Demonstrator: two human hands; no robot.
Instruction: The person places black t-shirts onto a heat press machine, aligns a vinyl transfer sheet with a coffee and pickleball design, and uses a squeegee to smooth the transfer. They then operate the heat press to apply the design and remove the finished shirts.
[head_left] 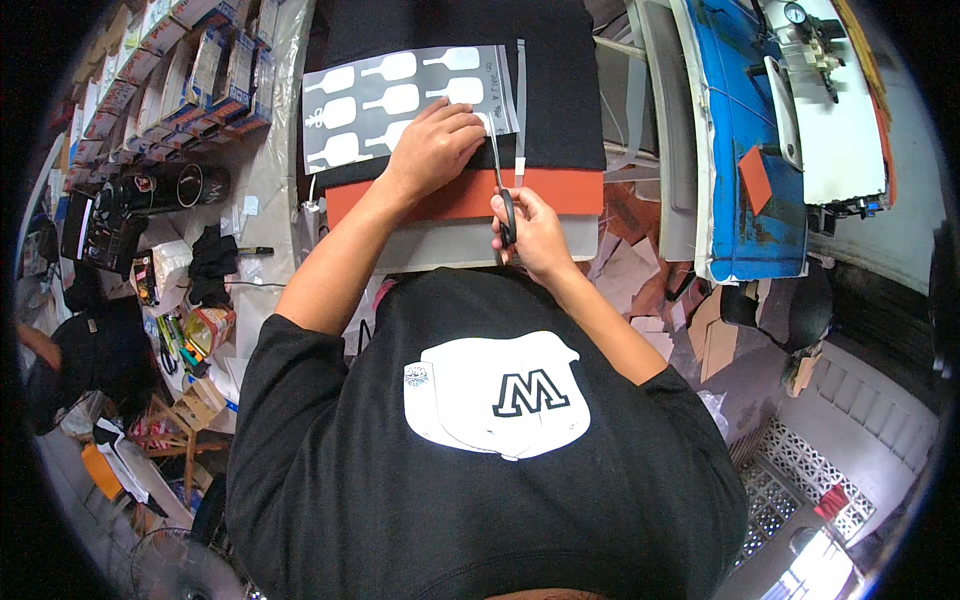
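A grey sheet (345, 80) printed with several white paddle-like shapes lies on a black cloth (565, 100). My left hand (437, 147) rests over the sheet's lower right part, its fingers curled together on it near the right edge. My right hand (530, 230) grips the handles of black-handled scissors (507, 222), thumb and fingers closed round them. The blades point away from me and lie at the sheet's right edge, just beside my left fingertips. A narrow pale strip (521, 110) lies on the cloth right of the sheet, apart from it.
An orange-red board edge (570, 192) shows below the cloth. At right stands a blue-topped machine (735, 190) with a gauge. Boxes (190, 85) are stacked at far left, above a cluttered surface with a black cylinder (200, 187). Another person's arm (40, 345) shows at the left rim.
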